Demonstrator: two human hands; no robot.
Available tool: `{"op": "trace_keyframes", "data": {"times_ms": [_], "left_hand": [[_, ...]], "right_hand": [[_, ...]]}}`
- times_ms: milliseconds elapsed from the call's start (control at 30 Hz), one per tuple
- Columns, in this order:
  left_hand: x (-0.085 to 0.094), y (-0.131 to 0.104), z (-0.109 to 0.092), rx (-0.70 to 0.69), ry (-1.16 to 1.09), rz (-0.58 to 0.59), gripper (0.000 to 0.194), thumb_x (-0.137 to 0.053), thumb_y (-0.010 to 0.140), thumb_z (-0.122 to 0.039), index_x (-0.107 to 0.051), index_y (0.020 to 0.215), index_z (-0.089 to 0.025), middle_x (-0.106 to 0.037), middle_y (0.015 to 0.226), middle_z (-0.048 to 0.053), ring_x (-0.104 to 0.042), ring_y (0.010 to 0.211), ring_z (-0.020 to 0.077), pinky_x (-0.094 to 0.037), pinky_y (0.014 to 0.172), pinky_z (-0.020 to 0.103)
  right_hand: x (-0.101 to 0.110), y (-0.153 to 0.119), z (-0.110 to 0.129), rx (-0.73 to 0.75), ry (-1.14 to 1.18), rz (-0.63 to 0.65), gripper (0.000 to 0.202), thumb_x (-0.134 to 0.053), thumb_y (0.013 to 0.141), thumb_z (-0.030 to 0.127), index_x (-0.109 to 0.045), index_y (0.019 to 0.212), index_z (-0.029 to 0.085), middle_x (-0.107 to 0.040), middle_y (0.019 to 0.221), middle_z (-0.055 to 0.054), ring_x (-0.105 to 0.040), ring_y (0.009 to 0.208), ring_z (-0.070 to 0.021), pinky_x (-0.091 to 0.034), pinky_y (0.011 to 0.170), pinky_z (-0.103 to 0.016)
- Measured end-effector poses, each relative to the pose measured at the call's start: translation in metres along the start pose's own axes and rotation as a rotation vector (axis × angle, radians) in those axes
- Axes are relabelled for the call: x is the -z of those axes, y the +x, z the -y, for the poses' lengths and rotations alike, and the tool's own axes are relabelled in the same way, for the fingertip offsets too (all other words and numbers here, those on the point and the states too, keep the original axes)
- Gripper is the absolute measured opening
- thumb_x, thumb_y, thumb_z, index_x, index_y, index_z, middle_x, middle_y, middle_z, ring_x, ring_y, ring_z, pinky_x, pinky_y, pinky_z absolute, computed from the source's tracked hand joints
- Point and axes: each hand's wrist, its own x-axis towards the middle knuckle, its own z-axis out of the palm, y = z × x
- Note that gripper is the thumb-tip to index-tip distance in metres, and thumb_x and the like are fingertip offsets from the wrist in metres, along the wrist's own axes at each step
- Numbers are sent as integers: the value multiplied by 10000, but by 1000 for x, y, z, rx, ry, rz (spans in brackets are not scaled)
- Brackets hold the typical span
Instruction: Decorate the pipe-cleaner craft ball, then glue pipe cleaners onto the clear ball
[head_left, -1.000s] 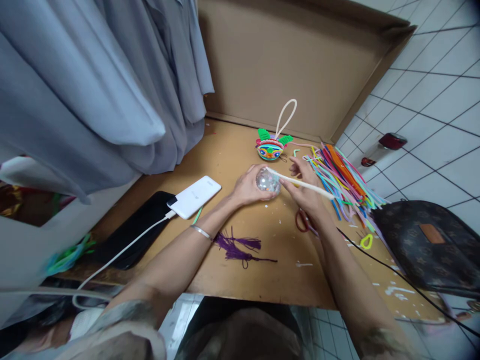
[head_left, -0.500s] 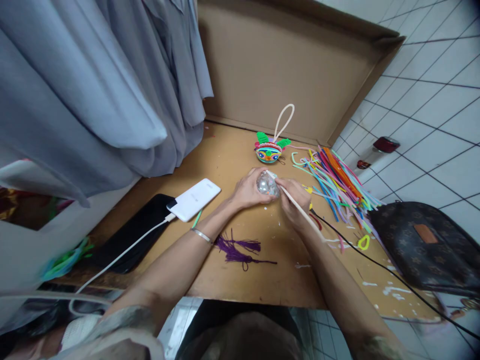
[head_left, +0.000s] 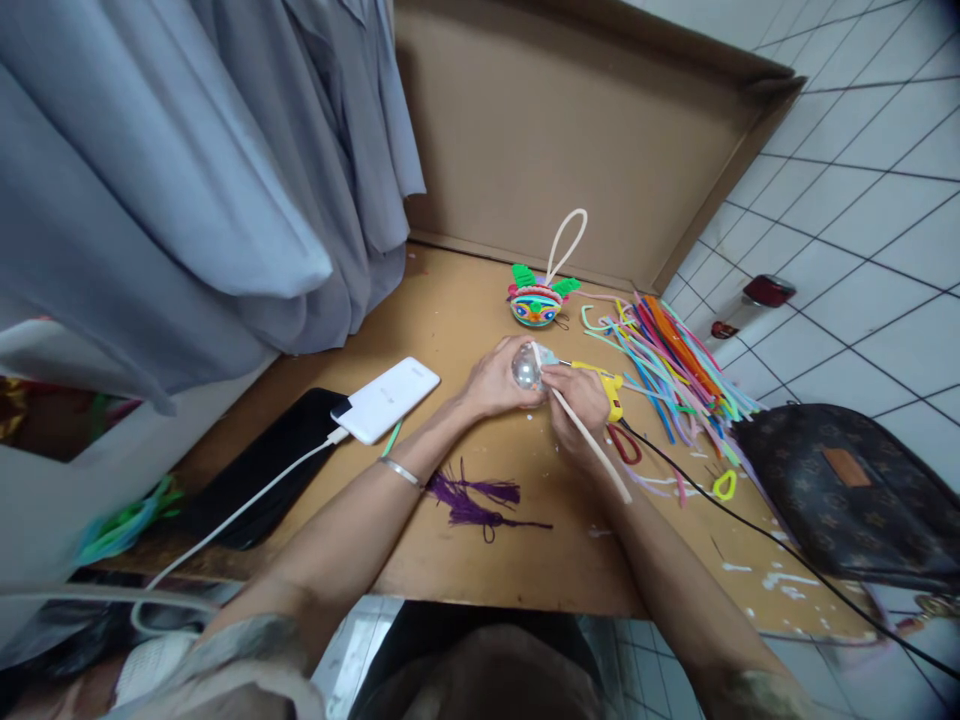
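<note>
Though sideways earlier, white strip (head_left: 591, 440) more bodyward.

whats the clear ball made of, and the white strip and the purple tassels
Ball: probably clear plastic, possibly glass; glossy, with a bright highlight. White strip: looks matt, maybe pipe cleaner or cord; its texture is too small to tell. Purple tassels: likely thread, given the fine loose strands.

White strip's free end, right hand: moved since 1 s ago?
Yes: toward the near edge of the table. The free end of the white strip was well beyond the purple tassels; now it's about level.
</note>
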Motion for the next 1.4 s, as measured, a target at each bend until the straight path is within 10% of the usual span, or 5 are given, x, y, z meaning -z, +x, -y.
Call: {"op": "trace_keyframes", "data": {"times_ms": [1400], "left_hand": [[7, 5, -3, 109, -104, 88, 789, -803, 540, -246, -592, 1296, -161, -687, 1284, 129, -668, 1176, 315, -535, 1052, 471]], "right_hand": [[-3, -4, -2, -105, -6, 103, 192, -543, 967, 207, -716, 943, 287, -807, 997, -35, -767, 970, -212, -606, 869, -376]]}}
